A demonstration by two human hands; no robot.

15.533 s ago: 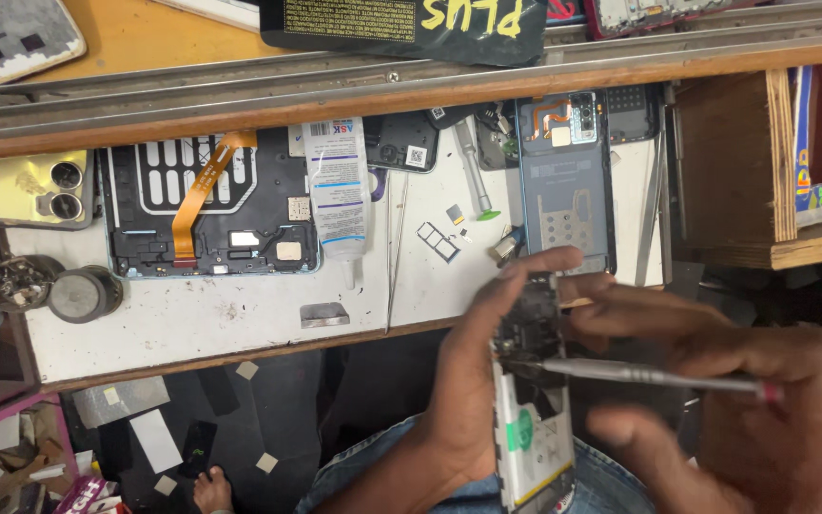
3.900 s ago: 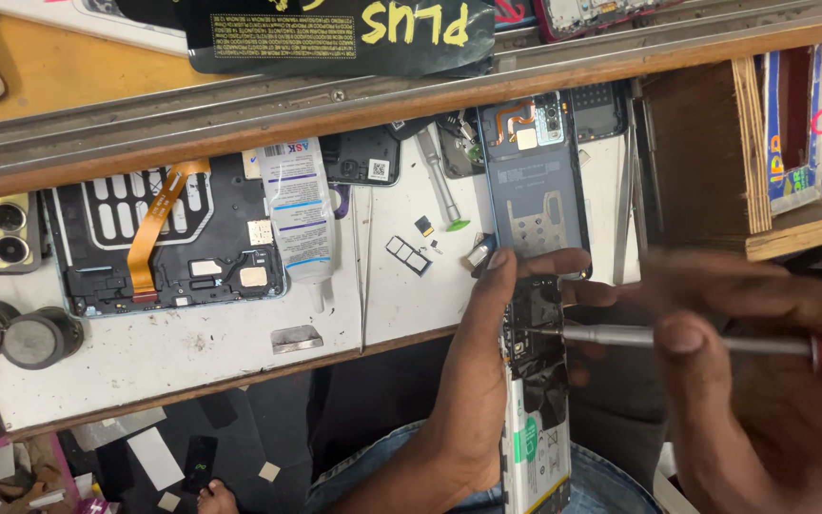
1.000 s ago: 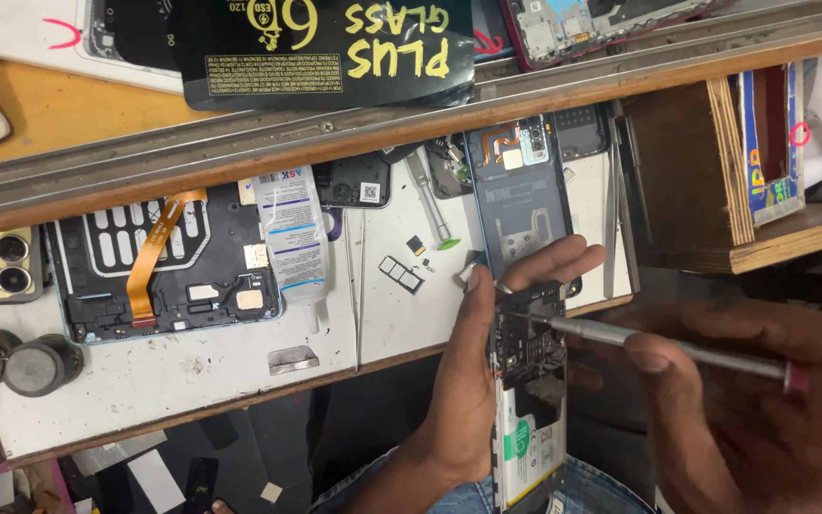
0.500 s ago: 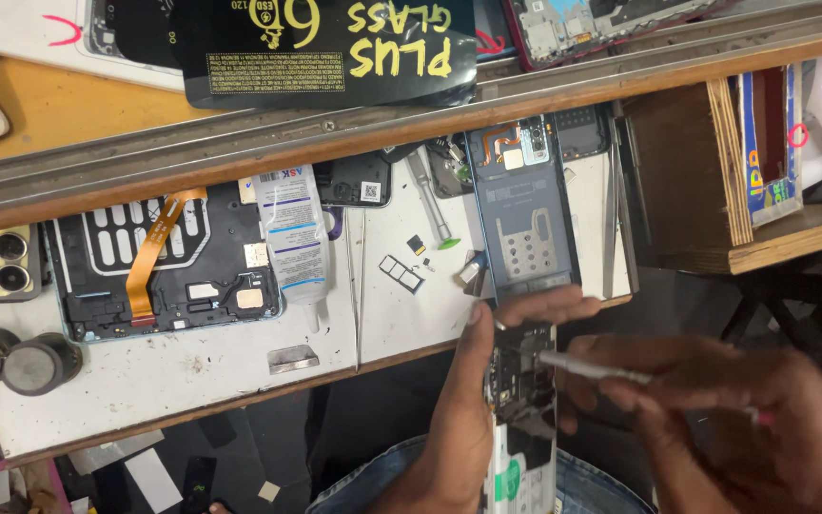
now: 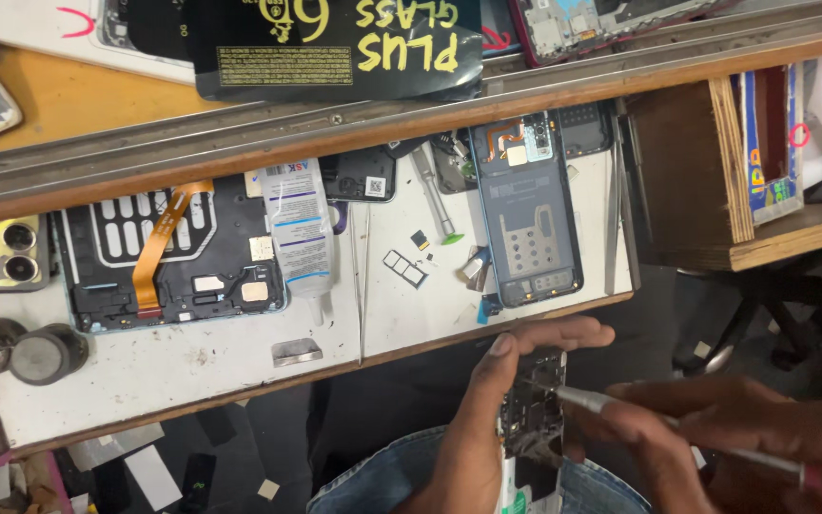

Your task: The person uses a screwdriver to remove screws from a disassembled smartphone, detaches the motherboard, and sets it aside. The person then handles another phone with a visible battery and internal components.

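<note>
Tweezers (image 5: 362, 286), glue bottle (image 5: 297, 228); blue phone frame (image 5: 525, 214) above left hand (image 5: 487, 409)

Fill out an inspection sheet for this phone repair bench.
Surface: white worktop, stained and scuffed.
Job's things: opened phone held upright over the lap; thin metal tool with its tip on the phone's board.
Clutter: blue phone back, black phone frame, glue tube, tweezers, small tray.
Grippers: left hand grips the phone; right hand holds the tool.
Cables: orange ribbon cable across the black frame.
Surroundings: wooden shelf above, jeans below.
</note>
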